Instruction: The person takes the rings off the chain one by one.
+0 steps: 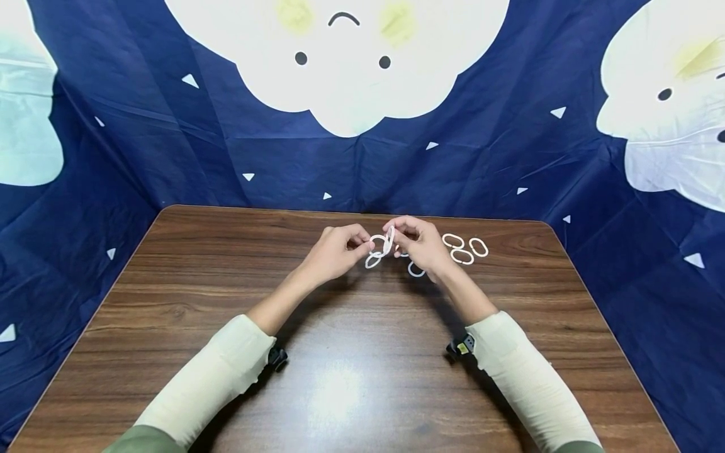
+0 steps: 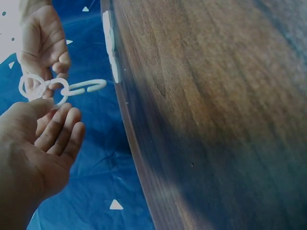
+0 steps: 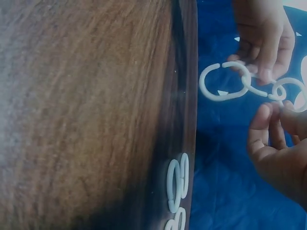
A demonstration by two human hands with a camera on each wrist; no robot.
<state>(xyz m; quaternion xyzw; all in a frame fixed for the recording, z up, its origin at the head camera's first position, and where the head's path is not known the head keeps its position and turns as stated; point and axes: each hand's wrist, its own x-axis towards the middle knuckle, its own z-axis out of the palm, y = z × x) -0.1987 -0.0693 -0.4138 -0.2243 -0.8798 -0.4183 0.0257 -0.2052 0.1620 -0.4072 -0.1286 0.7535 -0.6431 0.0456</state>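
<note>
My left hand (image 1: 338, 251) pinches a white oval plastic chain link (image 3: 246, 81) between thumb and forefinger. A second link with a gap in its side (image 2: 102, 83) hangs from it, pointing toward me. Opposite, my right hand (image 1: 420, 244) pinches another white link (image 3: 293, 80), tilted nearly on edge in the head view. That one overlaps the left hand's link where the fingertips come close together. The joined links are held up near the far side of the table. Part of the right hand's link is hidden behind its fingers.
Several loose white links lie on the brown wooden table (image 1: 340, 314), some to the right of my right hand and one (image 1: 416, 275) partly under it. Beyond the table's far edge hangs a dark blue cloth (image 1: 362, 170) with white clouds and triangles.
</note>
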